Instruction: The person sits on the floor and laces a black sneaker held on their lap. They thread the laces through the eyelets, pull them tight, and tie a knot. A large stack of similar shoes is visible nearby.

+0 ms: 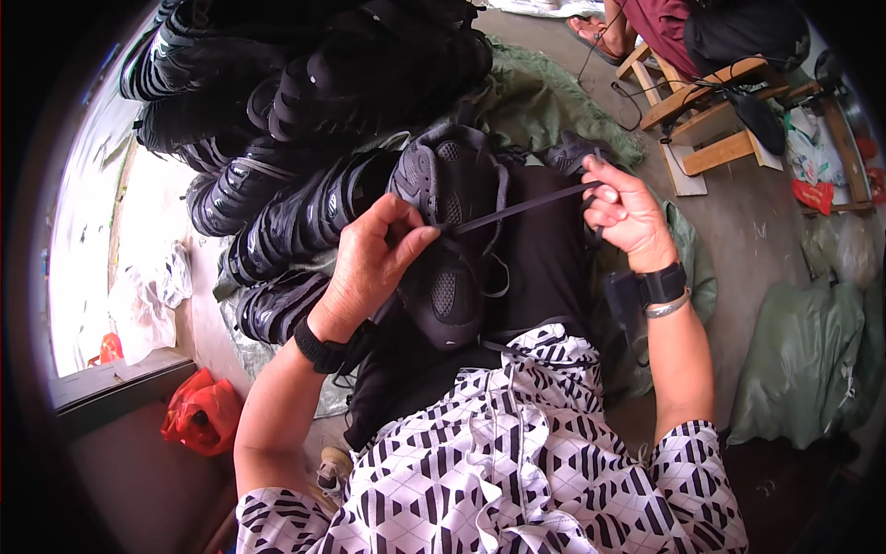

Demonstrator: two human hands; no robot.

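Note:
A flat black shoelace (522,204) runs taut, slanting upward from left to right over my lap. My left hand (374,263) pinches its near end between thumb and forefinger, right beside the shoes. Higher on the right, my right hand (629,212) has its fingers curled around the other end. Beneath the lace lie a black shoe upper (449,166) with perforated mesh at its toe and a second black shoe upper (445,300) below it, both against my dark trousers. Whether the lace is threaded through either shoe is hidden by my left hand.
Bundled stacks of black shoe uppers (309,198) crowd the left and far side on a green woven sheet (554,97). Another person's leg (632,28) shows by a wooden stool (715,152) at far right. A full green sack (798,360) stands right; a red bag (201,415) lies left.

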